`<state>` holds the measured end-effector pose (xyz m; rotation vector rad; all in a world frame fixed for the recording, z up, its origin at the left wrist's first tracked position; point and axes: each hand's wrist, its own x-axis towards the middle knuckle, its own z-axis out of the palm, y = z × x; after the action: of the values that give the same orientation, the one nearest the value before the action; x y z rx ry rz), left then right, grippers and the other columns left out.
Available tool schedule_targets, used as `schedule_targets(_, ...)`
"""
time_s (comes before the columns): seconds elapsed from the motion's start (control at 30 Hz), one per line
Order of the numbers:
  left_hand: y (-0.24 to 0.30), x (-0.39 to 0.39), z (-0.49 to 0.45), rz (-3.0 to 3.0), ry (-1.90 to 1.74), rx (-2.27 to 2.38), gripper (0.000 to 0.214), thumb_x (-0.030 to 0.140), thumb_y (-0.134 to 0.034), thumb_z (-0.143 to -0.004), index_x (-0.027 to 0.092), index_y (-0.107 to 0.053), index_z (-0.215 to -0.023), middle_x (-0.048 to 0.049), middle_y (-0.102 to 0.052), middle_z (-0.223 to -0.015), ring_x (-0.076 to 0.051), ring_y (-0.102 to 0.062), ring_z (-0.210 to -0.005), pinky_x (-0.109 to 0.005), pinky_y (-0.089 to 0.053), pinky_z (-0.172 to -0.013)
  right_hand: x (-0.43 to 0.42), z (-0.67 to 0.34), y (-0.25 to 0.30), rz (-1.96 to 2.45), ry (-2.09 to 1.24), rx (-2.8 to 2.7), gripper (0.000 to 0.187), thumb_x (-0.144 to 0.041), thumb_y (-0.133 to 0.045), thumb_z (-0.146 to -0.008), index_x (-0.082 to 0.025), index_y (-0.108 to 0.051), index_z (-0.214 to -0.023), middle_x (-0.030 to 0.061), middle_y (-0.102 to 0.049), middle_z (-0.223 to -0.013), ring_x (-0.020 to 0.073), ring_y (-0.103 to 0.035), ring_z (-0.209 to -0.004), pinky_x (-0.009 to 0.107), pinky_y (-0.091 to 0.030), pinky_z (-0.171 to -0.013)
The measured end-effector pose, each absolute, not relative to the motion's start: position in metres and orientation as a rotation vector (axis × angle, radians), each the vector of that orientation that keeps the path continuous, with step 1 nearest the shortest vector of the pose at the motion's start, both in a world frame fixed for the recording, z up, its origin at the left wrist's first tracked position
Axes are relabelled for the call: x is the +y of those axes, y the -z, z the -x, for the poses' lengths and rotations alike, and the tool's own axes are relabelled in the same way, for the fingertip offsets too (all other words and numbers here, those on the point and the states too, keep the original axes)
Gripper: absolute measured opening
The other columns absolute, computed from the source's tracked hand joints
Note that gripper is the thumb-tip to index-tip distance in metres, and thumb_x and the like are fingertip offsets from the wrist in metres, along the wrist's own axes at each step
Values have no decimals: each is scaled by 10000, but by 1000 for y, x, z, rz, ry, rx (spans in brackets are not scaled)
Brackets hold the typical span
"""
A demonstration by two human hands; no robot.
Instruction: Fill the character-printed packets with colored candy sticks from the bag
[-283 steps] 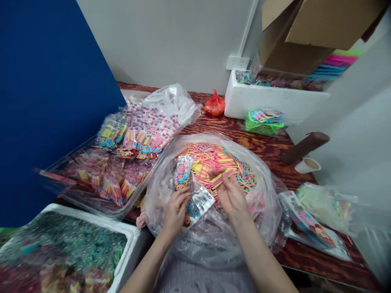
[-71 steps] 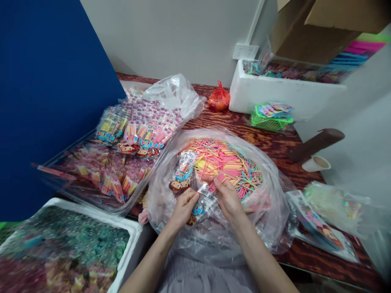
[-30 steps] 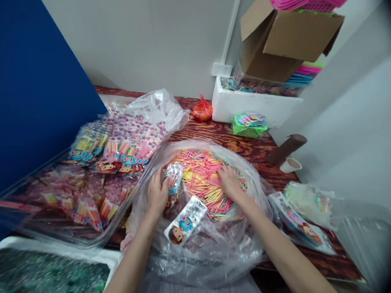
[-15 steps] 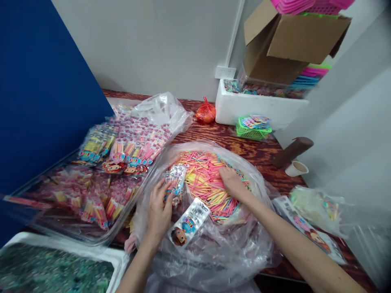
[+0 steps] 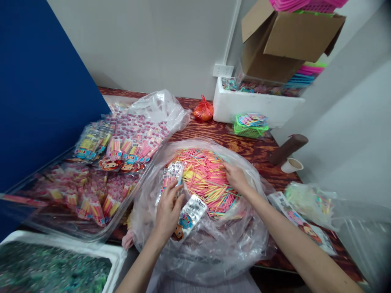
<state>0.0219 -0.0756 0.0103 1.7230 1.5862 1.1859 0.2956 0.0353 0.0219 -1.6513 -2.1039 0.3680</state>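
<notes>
A large clear plastic bag (image 5: pixel 241 248) lies spread open in front of me, full of thin pink, yellow and blue sticks (image 5: pixel 203 179). At the right side of the heap, my right hand (image 5: pixel 236 177) is closed with its fingertips down among the sticks. My left hand (image 5: pixel 168 209) rests over the bag's left side, fingers apart, on a pile of small printed packets (image 5: pixel 171 173). Beside its thumb lies a silvery packet (image 5: pixel 192 211) with a cartoon face, partly covered by the hand.
On the left, a clear tray (image 5: pixel 113 230) holds many filled packets (image 5: pixel 91 207). A white foam box (image 5: pixel 117 254) stands at lower left. Farther back are a red bag (image 5: pixel 203 110), a green basket (image 5: pixel 250 129) and another foam box (image 5: pixel 256 106). A paper cup (image 5: pixel 292 165) stands at right.
My left hand has shifted right and down across the packets, uncovering more of the pile and covering part of the silvery packet. My right hand stays in the sticks, slightly shifted.
</notes>
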Motion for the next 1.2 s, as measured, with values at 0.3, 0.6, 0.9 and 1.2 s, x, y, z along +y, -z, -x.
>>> schedule_targets(0.3,-22,-75,-45,-1782,-1128,1480,263,266,-508,-916,246,-638,-1144,-80,-584,-1296,-232,-518,-1234,-433,-395,-1057,-12,-259,-25,1287,-1062,-1573,124,-266,-457,-860,-198,-552,-819,11,-665,-752,177,-629,-714,300,-456,-714)
schedule_targets(0.6,-11,-78,-46,-1801,-1061,1456,264,270,-497,-926,243,-635,-1150,-85,-589,-1286,-235,-532,-1219,-438,-411,-1040,13,-294,-29,1741,-420,-2063,132,-162,-440,-839,-209,-528,-752,55,-655,-736,190,-577,-670,269,-348,-608)
schedule_targets(0.9,-34,-95,-52,-1926,-1233,1544,517,250,-452,-949,261,-327,-1451,-103,-414,-1480,-243,-359,-1380,-454,-303,-1127,-40,-232,-30,1140,-1154,-1522,183,-296,-480,-914,-203,-638,-912,36,-686,-883,186,-632,-866,326,-466,-836)
schedule_targets(1.2,-2,-116,-51,-2348,-812,1352,594,279,-439,-958,257,-213,-1507,-96,-371,-1524,-271,-286,-1424,-559,-103,-1171,-90,-179,39,1055,-1302,-1381,269,-438,-542,-883,-215,-644,-993,56,-679,-1003,222,-608,-938,330,-486,-848)
